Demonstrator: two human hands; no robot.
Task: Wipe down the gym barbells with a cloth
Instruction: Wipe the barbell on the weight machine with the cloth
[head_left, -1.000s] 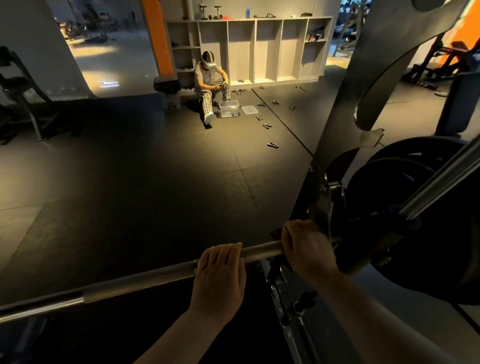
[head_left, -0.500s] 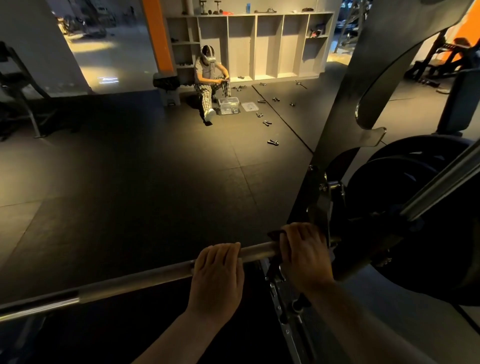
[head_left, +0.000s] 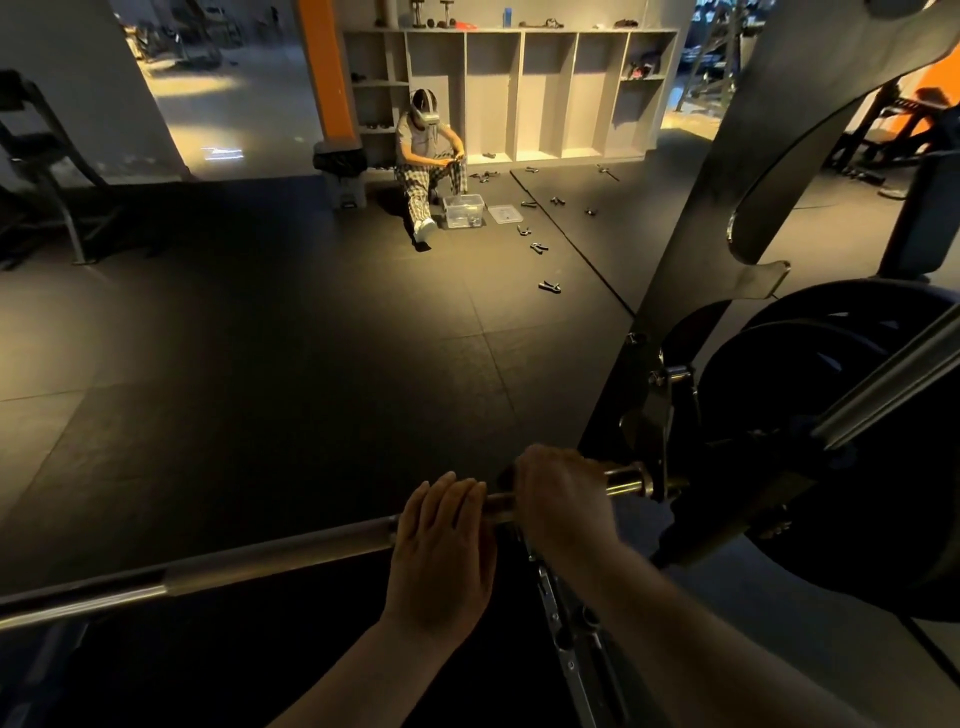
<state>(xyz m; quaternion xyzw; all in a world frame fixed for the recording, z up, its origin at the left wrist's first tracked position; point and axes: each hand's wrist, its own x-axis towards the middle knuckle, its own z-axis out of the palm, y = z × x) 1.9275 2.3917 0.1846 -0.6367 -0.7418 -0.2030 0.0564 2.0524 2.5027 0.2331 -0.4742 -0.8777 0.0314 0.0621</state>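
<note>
A steel barbell (head_left: 280, 553) runs from the lower left up to a rack hook (head_left: 657, 467) on the right. My left hand (head_left: 441, 545) grips the bar from above, fingers curled over it. Just to its right, my right hand (head_left: 563, 501) wraps the bar with a dark cloth (head_left: 506, 474) under its fingers; only a dark edge of the cloth shows. A short shiny stretch of bar (head_left: 623, 479) lies bare between my right hand and the hook.
The slanted rack upright (head_left: 691, 218) and black weight plates (head_left: 831, 415) fill the right side. A person (head_left: 423, 156) sits on the dark mat floor by a clear bin (head_left: 464, 210), with several small hand tools scattered nearby. Open shelving (head_left: 545, 88) stands behind.
My right hand has slid left along the bar, away from the rack hook and closer to my left hand, uncovering the bar end. My left hand has stayed put.
</note>
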